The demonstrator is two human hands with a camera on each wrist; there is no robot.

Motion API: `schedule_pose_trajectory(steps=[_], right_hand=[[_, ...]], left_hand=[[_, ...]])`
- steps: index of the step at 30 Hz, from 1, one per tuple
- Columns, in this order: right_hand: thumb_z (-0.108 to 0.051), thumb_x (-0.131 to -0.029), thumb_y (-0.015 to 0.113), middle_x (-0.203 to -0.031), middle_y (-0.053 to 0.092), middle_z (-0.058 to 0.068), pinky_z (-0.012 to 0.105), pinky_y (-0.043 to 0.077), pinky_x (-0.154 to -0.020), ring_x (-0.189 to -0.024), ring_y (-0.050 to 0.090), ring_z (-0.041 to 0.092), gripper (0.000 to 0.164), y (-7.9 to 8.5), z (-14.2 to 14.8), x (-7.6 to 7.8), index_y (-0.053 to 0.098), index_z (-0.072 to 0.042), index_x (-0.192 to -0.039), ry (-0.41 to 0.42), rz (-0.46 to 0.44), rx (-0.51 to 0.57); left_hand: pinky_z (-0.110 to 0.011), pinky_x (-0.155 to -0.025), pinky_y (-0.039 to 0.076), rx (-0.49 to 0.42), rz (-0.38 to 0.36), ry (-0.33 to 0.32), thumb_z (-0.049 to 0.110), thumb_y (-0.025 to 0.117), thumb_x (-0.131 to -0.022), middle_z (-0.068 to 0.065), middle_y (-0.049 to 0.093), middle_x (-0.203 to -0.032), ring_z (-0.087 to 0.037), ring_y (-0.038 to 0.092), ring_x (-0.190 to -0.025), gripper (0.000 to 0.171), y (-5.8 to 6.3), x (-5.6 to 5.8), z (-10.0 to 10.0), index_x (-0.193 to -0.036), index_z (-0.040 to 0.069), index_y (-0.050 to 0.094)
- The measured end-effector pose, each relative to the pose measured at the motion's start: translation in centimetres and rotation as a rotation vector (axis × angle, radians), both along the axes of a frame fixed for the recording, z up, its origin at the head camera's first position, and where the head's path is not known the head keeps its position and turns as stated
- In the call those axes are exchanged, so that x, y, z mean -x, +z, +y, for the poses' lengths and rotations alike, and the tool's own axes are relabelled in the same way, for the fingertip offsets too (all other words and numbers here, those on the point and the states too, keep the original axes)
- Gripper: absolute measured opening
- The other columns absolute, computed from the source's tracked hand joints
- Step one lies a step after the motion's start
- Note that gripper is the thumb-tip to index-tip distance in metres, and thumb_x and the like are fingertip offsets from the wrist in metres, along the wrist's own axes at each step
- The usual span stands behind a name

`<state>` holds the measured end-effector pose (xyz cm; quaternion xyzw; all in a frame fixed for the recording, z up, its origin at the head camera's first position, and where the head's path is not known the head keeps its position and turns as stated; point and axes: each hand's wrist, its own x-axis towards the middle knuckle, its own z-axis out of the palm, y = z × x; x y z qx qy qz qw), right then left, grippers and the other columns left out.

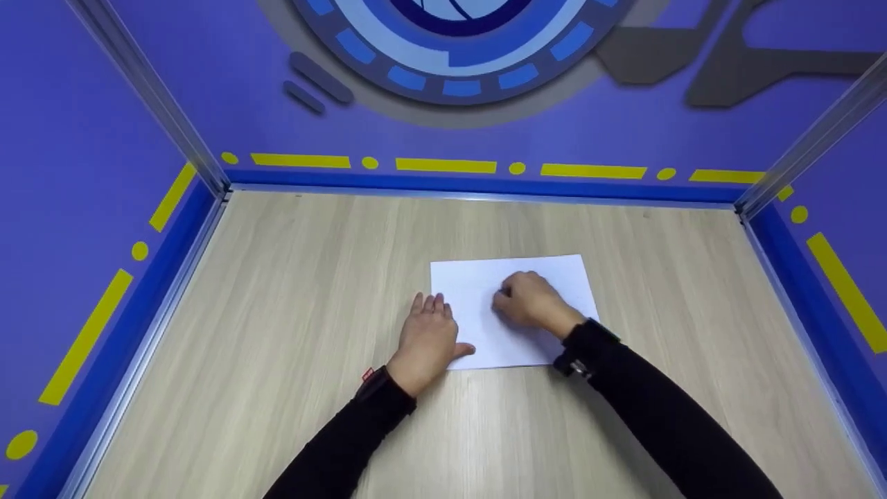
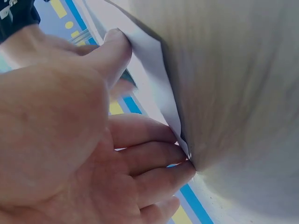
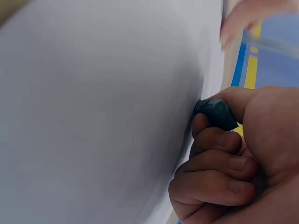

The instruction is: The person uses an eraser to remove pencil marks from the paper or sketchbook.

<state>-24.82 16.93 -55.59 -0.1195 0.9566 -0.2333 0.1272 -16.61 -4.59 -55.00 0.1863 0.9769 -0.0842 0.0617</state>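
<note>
A white sheet of paper [image 1: 478, 277] lies on the wooden table. My left hand [image 1: 425, 341] rests along its left edge, fingers straight and thumb spread over the paper. In the left wrist view the fingertips are right at the paper's edge, which lifts slightly there. Over the middle of the sheet, my right hand [image 1: 532, 301] pinches a small dark green block [image 3: 218, 114] between thumb and curled forefinger. The block's lower end is right at the paper; its exact kind is unclear. From the head view the block is hidden by the hand.
Bare wood tabletop [image 1: 312, 312] surrounds the paper. Blue panels [image 1: 443, 138] with yellow marks wall it in at the back, left and right, with metal rails [image 1: 485, 197] along the edges. Both forearms wear black sleeves [image 1: 658, 402].
</note>
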Motion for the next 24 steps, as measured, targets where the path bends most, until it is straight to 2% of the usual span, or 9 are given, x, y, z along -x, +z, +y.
schedule_pose_trajectory(steps=[3,8,11,15,24], right_hand=[[-0.024,-0.099,0.065,-0.066,0.045,-0.002,0.033,0.036,-0.062,-0.065,0.047,0.019,0.039,0.1,3.5,-0.1,0.048,-0.018,-0.064,-0.034,-0.012,0.027],[-0.025,-0.099,0.063,-0.068,0.043,-0.003,0.033,0.036,-0.061,-0.066,0.045,0.019,0.037,0.1,9.3,-0.5,0.047,-0.018,-0.067,-0.112,-0.060,0.016],[-0.025,-0.099,0.062,-0.068,0.044,-0.003,0.032,0.036,-0.060,-0.066,0.047,0.019,0.035,0.2,11.8,-0.7,0.047,-0.017,-0.067,-0.156,-0.076,-0.002],[-0.025,-0.099,0.060,-0.067,0.044,-0.003,0.031,0.035,-0.060,-0.066,0.047,0.019,0.035,0.1,13.3,-0.9,0.047,-0.017,-0.067,-0.165,-0.077,-0.015],[-0.024,-0.100,0.060,-0.066,0.039,-0.004,0.031,0.033,-0.059,-0.064,0.044,0.019,0.037,0.3,13.3,-1.2,0.044,-0.017,-0.067,-0.175,-0.090,-0.016]], left_hand=[[-0.049,-0.136,0.036,0.005,-0.017,0.005,0.080,0.060,-0.097,-0.017,0.060,-0.164,-0.031,0.056,-0.155,0.099,0.0,0.1,0.0,-0.155,-0.001,0.061],[-0.050,-0.136,0.036,-0.004,-0.024,0.007,0.080,0.060,-0.097,-0.018,0.060,-0.164,-0.031,0.056,-0.156,0.101,-0.1,0.1,0.0,-0.156,-0.002,0.060],[-0.050,-0.136,0.036,-0.009,-0.027,0.008,0.080,0.061,-0.097,-0.018,0.059,-0.164,-0.031,0.056,-0.156,0.101,-0.1,0.1,0.0,-0.156,-0.002,0.060],[-0.049,-0.137,0.034,-0.010,-0.052,0.020,0.080,0.060,-0.098,-0.018,0.057,-0.166,-0.032,0.053,-0.158,0.101,0.0,0.2,-0.1,-0.157,-0.002,0.058],[-0.050,-0.137,0.035,-0.062,-0.055,0.019,0.077,0.064,-0.097,-0.020,0.058,-0.165,-0.033,0.053,-0.158,0.099,-0.2,0.2,-0.2,-0.156,-0.003,0.059]])
